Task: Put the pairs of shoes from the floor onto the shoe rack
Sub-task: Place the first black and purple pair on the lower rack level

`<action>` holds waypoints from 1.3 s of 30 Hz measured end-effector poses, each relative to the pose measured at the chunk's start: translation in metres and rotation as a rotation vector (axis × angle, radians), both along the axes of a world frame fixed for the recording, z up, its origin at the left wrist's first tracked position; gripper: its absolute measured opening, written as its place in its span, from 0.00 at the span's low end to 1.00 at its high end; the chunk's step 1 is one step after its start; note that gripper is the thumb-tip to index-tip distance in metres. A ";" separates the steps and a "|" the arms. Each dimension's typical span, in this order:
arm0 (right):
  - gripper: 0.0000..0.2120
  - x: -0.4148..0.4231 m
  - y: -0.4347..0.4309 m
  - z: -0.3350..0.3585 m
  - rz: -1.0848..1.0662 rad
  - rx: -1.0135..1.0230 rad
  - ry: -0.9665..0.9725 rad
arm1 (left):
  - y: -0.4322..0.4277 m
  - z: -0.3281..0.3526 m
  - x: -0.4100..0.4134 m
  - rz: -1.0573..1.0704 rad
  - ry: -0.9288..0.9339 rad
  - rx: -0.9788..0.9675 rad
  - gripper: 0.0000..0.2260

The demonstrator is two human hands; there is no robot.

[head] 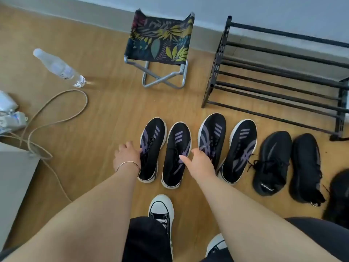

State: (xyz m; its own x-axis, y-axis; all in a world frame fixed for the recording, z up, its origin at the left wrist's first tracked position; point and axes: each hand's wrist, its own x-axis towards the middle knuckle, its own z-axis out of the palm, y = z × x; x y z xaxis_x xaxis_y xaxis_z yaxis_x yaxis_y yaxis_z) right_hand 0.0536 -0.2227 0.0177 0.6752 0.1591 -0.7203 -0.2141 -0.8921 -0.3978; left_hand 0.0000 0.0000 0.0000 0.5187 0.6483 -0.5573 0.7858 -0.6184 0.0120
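Two pairs of black sneakers with purple stripes and white soles stand in a row on the wooden floor. My left hand [126, 156] touches the outer side of the leftmost sneaker [154, 146], fingers curled at its opening. My right hand [198, 161] hovers open between the second sneaker [176, 148] and the third sneaker [212, 133], thumb over the second one's laces. The fourth striped sneaker [240, 148] stands to the right. An all-black pair [289, 163] lies further right. The black metal shoe rack [279, 80] stands bare at the back right.
A folding stool [160, 44] with leaf-print fabric stands behind the shoes by the wall. A plastic bottle [58, 67] and a looping cable [56, 118] lie at the left. Another dark shoe [338, 197] sits at the right edge. My own feet wear black-and-white sneakers [161, 210].
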 end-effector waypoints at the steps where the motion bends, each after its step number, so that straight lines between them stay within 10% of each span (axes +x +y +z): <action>1: 0.30 0.000 0.001 -0.010 -0.007 -0.007 0.039 | 0.000 -0.007 -0.001 0.038 -0.013 -0.017 0.21; 14: 0.22 0.007 0.006 -0.078 0.017 -0.075 0.156 | 0.005 -0.080 -0.012 0.313 -0.094 -0.271 0.20; 24: 0.29 0.001 0.012 -0.109 -0.533 0.200 0.381 | 0.006 -0.080 -0.019 0.472 -0.093 -0.427 0.22; 39: 0.16 0.019 0.015 -0.105 -0.510 0.255 0.200 | 0.000 -0.059 -0.017 0.575 -0.309 -0.419 0.15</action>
State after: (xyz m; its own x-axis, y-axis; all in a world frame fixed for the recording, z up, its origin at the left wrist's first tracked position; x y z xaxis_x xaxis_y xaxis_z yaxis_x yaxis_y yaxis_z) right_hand 0.0729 -0.2075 -0.0877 0.5668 0.0351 -0.8231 -0.6828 -0.5391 -0.4931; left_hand -0.0174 0.0005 -0.0587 0.3360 0.6300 -0.7002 0.9050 -0.0099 0.4254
